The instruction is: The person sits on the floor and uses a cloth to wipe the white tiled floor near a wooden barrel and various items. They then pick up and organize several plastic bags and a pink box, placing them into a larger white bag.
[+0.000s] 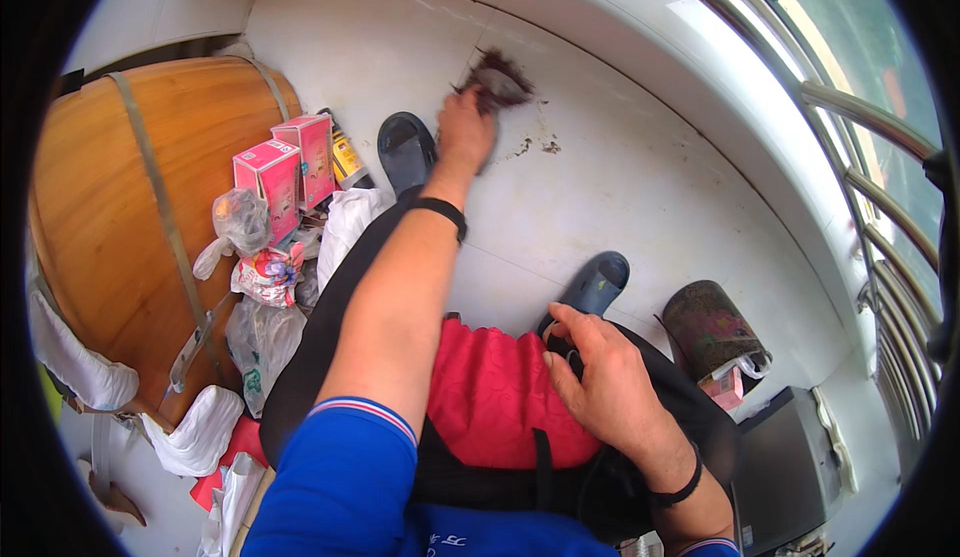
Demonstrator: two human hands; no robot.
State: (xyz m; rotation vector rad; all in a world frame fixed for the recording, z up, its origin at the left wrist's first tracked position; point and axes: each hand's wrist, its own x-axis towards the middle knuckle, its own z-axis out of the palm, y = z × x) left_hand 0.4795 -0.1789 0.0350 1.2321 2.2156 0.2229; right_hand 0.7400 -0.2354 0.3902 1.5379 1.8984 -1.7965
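Observation:
My left hand [465,129] reaches forward and grips a small brush with dark reddish-brown bristles [504,80]. The bristles fan out on the white floor panels [630,174], and the motion blurs them. Crumbs of brown dirt [551,148] lie just right of the brush. Above my lap, my right hand [607,377] holds nothing, its fingers somewhat apart. A red cloth [495,399] spans the space between my knees, beneath that hand. My left foot's dark slipper [405,152] shows near the brush. The other dark slipper [598,283] is beyond my right hand.
A banded wooden barrel [180,121] fills the left side. Beside it stand pink boxes [277,182], a yellow-and-black bottle [349,159] and plastic bags [262,339]. At right are a dirty bin [709,324], a dark panel [787,459] and metal railings [892,125].

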